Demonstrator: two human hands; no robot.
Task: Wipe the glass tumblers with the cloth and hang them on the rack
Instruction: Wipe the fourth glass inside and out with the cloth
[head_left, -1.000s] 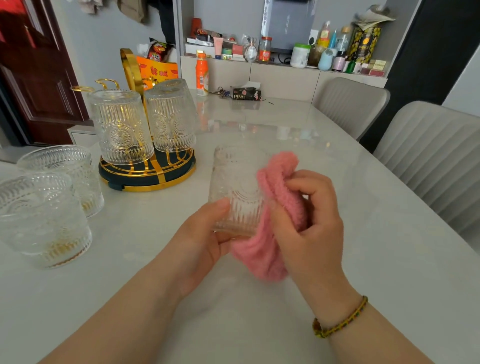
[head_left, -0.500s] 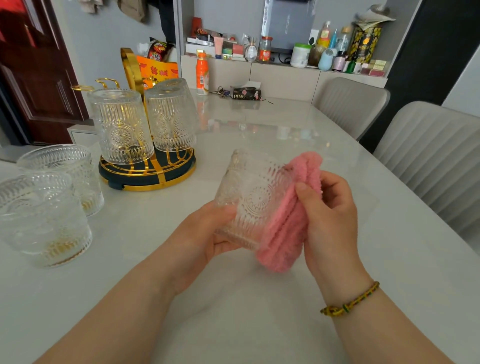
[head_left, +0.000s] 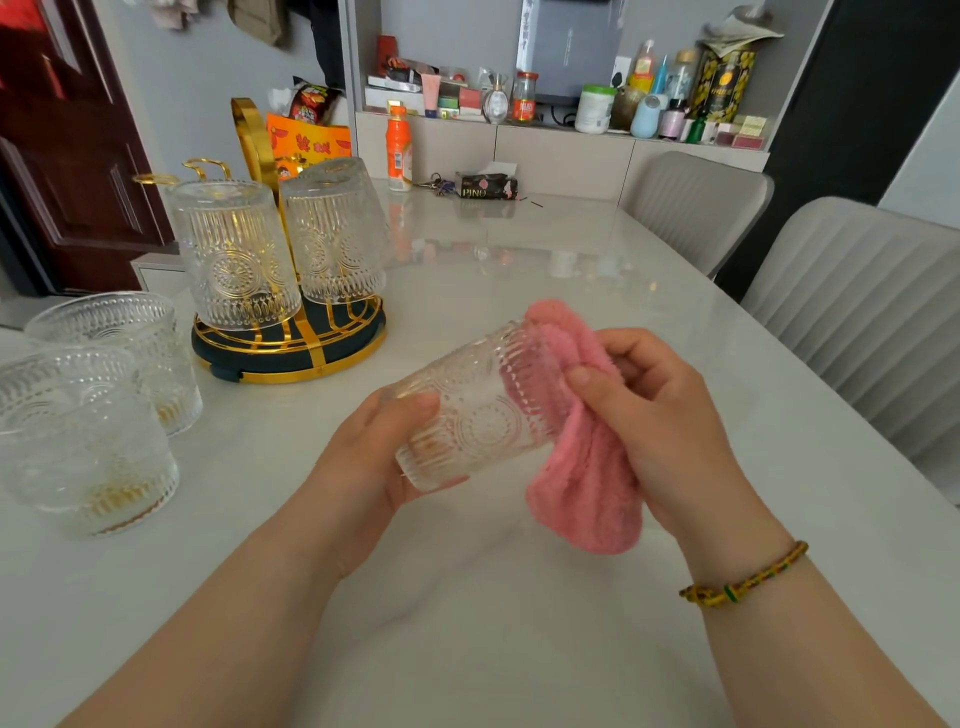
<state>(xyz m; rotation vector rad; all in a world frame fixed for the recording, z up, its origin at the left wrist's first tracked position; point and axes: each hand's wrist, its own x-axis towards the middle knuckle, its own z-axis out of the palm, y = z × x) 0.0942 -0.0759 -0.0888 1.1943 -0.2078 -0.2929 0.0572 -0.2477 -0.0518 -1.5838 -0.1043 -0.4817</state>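
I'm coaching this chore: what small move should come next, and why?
Probably turn the tumbler a little in the left hand while the right hand rubs the pink cloth round its rim: the cloth covers only the mouth end, so wiping looks unfinished.

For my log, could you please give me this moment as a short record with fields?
left hand: grips held tumbler near its base, tumbler lying sideways
right hand: pinches cloth at the tumbler's mouth
rack: two hung tumblers, upside down
table: two upright tumblers at left
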